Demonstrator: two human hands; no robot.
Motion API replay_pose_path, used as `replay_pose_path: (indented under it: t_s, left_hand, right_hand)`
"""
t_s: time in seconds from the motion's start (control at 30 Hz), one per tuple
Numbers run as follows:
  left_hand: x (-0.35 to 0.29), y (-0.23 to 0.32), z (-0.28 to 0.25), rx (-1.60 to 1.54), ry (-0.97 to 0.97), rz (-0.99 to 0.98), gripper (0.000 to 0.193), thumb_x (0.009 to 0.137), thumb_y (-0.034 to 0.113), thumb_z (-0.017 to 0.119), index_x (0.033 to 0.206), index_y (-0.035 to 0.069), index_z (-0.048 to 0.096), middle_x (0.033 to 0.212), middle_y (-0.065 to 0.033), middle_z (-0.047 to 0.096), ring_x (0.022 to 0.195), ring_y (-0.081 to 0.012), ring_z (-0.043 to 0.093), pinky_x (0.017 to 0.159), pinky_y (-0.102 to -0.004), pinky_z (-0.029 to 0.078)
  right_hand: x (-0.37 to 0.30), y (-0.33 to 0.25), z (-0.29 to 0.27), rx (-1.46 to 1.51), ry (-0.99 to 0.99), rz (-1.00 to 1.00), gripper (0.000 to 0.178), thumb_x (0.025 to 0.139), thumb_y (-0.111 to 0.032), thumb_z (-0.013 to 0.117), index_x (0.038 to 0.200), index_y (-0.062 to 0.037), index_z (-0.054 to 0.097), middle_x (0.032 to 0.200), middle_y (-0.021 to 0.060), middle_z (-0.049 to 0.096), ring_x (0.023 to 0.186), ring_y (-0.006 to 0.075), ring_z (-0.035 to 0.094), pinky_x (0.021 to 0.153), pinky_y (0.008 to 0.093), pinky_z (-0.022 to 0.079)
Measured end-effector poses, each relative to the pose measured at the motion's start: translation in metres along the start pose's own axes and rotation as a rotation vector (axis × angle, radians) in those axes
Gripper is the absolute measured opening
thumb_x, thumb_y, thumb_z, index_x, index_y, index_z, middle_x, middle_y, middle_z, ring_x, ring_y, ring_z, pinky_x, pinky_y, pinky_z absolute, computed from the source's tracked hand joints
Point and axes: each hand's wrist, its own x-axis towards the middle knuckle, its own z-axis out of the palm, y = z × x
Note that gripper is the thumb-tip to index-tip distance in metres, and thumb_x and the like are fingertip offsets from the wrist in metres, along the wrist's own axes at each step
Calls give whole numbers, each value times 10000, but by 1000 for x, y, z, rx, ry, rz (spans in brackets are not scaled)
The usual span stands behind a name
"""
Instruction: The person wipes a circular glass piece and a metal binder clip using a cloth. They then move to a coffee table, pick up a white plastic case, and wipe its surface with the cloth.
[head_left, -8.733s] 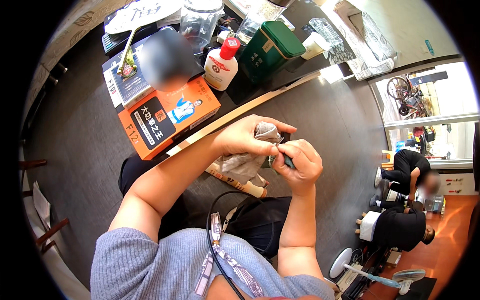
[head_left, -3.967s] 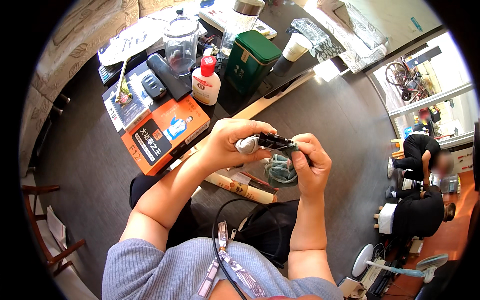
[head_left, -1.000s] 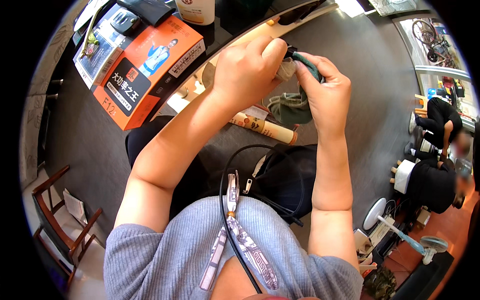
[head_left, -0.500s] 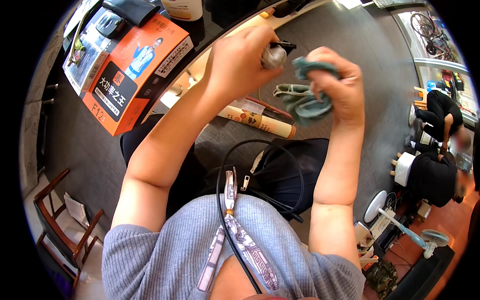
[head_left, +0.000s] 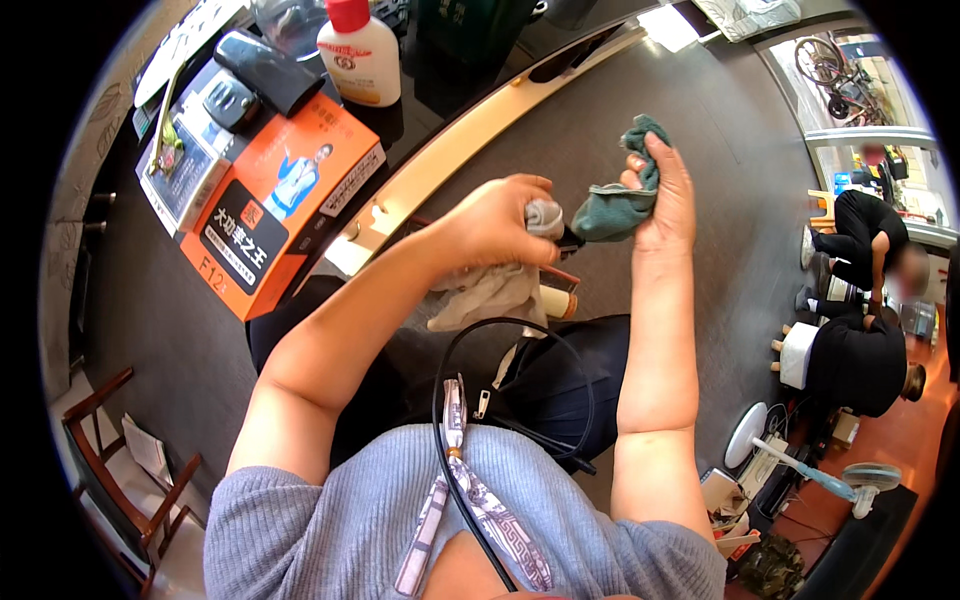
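Note:
My left hand (head_left: pixel 497 222) is closed round a bunched pale grey cloth (head_left: pixel 490 297), whose loose folds hang below the hand above my lap. A small dark thing (head_left: pixel 571 240) sticks out beside the bunch; its kind is hidden. My right hand (head_left: pixel 668 195) grips a green cloth (head_left: pixel 612 214) by its upper part, with one end poking up above the fingers. The lower part of the green cloth sags toward the dark thing; I cannot tell whether they touch. Behind the pale cloth, part of a cream-coloured roll (head_left: pixel 558 302) shows.
On the dark table (head_left: pixel 430 105) at left stand an orange box (head_left: pixel 285 200), a white bottle with red cap (head_left: pixel 360 60) and a black case (head_left: pixel 268 70). A wooden chair (head_left: pixel 150 480) is lower left. At right are two seated people (head_left: pixel 860 350) and a fan (head_left: pixel 790 450).
My left hand has come down and nearer, and the pale cloth now hangs loose below it. My right hand has moved slightly left, and the green cloth has swung and opened out.

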Motion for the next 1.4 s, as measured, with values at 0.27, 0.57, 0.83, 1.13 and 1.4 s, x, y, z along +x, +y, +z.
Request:
replay_pose_path:
  t_s: [0.27, 0.57, 0.83, 1.13, 1.4]
  left_hand:
    - [6, -18, 17, -414, 8, -56, 306, 707, 88, 757, 964, -2, 615, 888, -20, 609, 797, -83, 556, 739, -239, 454]
    - [2, 4, -3, -456, 122, 118, 370, 722, 57, 765, 1054, 9, 610, 885, -21, 617, 787, -89, 562, 725, -247, 467]
    - [3, 4, 3, -494, 100, -222, 270, 731, 100, 749, 950, -3, 629, 837, -31, 636, 766, -110, 591, 715, -262, 478]
    - [-1, 10, 8, -157, 124, 127, 384, 729, 99, 753, 1075, -2, 621, 855, -13, 631, 762, -88, 579, 708, -248, 472]
    - [-15, 6, -27, 123, 326, -14, 247, 727, 148, 712, 917, 1, 652, 721, -23, 600, 655, -84, 551, 611, -264, 463]
  right_hand:
    - [5, 44, 0, -4, 42, 256, 253, 872, -150, 647, 1103, -72, 577, 958, 50, 633, 832, 154, 621, 743, 324, 533]
    - [-23, 73, -5, -101, -533, 263, 292, 959, -181, 494, 1237, -92, 499, 1170, 74, 595, 1055, 198, 594, 886, 329, 514]
    - [-9, 41, 16, 146, -247, 529, 544, 861, -553, 621, 1118, -75, 594, 1038, 74, 642, 960, 205, 632, 876, 351, 523]
    - [18, 36, -4, 24, -3, 299, 308, 778, -181, 753, 1020, -29, 637, 963, 94, 667, 861, 210, 663, 755, 336, 566]
    - [26, -32, -31, -200, -10, -89, 472, 787, 27, 626, 1237, -87, 540, 994, 59, 657, 878, 213, 645, 859, 369, 547]
